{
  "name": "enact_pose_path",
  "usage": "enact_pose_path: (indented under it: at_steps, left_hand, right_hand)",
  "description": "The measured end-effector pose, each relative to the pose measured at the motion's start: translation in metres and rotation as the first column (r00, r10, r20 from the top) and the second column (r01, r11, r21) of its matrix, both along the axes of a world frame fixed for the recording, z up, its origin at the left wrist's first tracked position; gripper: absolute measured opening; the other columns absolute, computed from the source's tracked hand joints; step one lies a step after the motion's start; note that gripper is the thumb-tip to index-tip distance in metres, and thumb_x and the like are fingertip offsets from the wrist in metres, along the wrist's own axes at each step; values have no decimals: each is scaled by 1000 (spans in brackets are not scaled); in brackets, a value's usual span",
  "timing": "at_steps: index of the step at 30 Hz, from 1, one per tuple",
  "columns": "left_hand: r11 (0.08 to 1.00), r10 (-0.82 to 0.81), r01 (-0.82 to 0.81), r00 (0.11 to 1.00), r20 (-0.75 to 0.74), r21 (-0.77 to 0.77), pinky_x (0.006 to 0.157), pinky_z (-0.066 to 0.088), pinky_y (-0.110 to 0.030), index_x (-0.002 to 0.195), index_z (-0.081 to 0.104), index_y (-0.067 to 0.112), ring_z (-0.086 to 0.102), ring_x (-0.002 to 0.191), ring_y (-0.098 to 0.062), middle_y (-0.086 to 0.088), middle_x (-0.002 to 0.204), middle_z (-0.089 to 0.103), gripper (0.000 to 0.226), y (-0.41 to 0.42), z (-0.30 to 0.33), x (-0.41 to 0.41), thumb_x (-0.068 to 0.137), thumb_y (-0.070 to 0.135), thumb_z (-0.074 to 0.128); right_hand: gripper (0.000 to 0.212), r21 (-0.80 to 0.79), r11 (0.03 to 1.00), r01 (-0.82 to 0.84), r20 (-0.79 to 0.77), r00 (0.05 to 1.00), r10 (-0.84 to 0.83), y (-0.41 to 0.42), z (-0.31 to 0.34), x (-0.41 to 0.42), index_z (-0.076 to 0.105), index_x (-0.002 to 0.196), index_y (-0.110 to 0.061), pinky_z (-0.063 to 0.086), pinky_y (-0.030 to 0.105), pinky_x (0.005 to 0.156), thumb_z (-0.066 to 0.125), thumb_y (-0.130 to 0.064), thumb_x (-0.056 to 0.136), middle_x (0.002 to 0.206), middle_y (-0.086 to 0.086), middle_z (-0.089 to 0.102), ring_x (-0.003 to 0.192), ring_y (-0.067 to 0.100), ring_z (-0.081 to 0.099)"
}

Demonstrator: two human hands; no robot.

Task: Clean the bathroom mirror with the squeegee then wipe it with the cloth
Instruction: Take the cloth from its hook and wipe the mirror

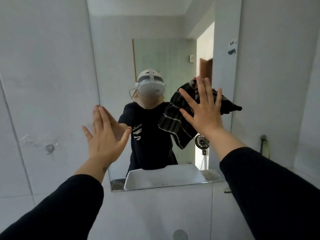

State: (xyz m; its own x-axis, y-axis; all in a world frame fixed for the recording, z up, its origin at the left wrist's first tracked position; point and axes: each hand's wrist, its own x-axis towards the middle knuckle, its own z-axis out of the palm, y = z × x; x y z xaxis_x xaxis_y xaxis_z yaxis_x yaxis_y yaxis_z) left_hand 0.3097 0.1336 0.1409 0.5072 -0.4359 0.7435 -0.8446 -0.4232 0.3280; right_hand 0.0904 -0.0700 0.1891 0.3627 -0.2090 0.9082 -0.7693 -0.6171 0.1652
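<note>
The frameless bathroom mirror (162,49) hangs on the white tiled wall straight ahead. My right hand (202,108) lies flat with spread fingers on a dark striped cloth (174,123), pressing it against the glass at the mirror's right side. The cloth droops below and to the left of the hand. My left hand (105,134) rests flat and empty on the mirror's left edge, fingers apart. No squeegee is in view.
A white sink appears as a reflection (164,177) at the mirror's bottom edge. A chrome wall fitting (49,147) sticks out of the tiles at the left. A hook with a dark item (264,144) hangs at the right. A small sticker (232,46) sits by the mirror's upper right edge.
</note>
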Motion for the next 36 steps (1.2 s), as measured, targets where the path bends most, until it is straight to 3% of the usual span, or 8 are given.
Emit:
enact_pose_path:
  at_steps: [7,15,24,36]
  left_hand:
    - [996,-43,43,999,-1,-81,120,2,-48,149,-18,12,-17,146,-13,-2,159,-19,117,-9,-3,-3,78,68,55]
    - [990,-51,51,999,0,-132,120,6,-45,149,-18,14,-14,146,-11,0,160,-18,114,-11,-6,-6,78,73,49]
    - [985,-135,135,991,8,-108,120,6,-48,151,-13,16,-8,148,-14,-1,161,-12,89,1,-6,2,91,64,32]
    - [987,-152,148,986,61,66,120,-1,-43,152,-10,19,-12,145,-6,7,159,-16,76,47,-79,44,91,58,14]
  right_hand:
    - [62,51,998,27,102,994,-32,-32,-42,-40,13,149,-42,3,64,111,32,-60,93,159,16,3,147,34,-1]
    - [65,94,996,7,210,977,-27,-17,-81,-20,13,149,-40,5,65,111,38,-56,92,158,20,8,146,36,3]
    - [64,-70,992,-102,-77,992,97,45,-58,52,19,148,-44,7,63,112,38,-60,89,159,14,11,147,34,7]
    - [63,-120,963,-240,-244,948,206,123,-85,153,16,149,-42,8,62,113,36,-60,92,160,12,9,147,32,7]
